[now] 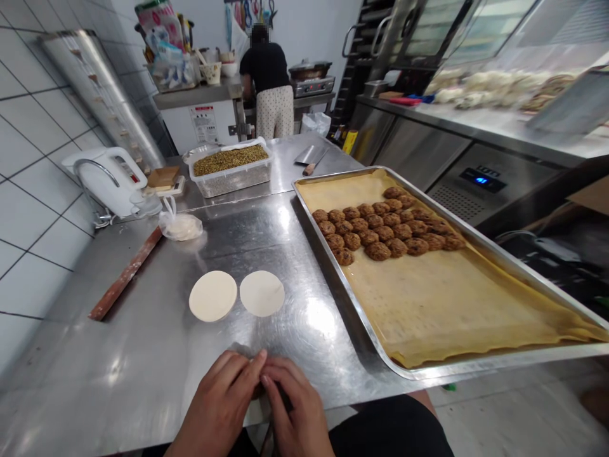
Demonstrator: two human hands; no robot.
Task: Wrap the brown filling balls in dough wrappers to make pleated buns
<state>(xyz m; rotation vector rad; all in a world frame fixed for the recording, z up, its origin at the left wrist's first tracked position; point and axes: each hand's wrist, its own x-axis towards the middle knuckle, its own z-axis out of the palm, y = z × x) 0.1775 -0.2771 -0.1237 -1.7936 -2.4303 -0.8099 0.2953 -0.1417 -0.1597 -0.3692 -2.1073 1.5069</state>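
Beside a tiled wall (42, 203), the steel tabletop (143, 368) bears a tray (428, 370) of brown balls (375, 221) and a tub (233, 183) of greenish granules (231, 158). The hands (219, 395) curl together, their hold hidden.

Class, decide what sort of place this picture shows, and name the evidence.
Probably a commercial kitchen, perhaps a bakery: a lined metal tray bears rows of brown balls, flat pale rounds lie on a steel table, and a rolling pin lies nearby.
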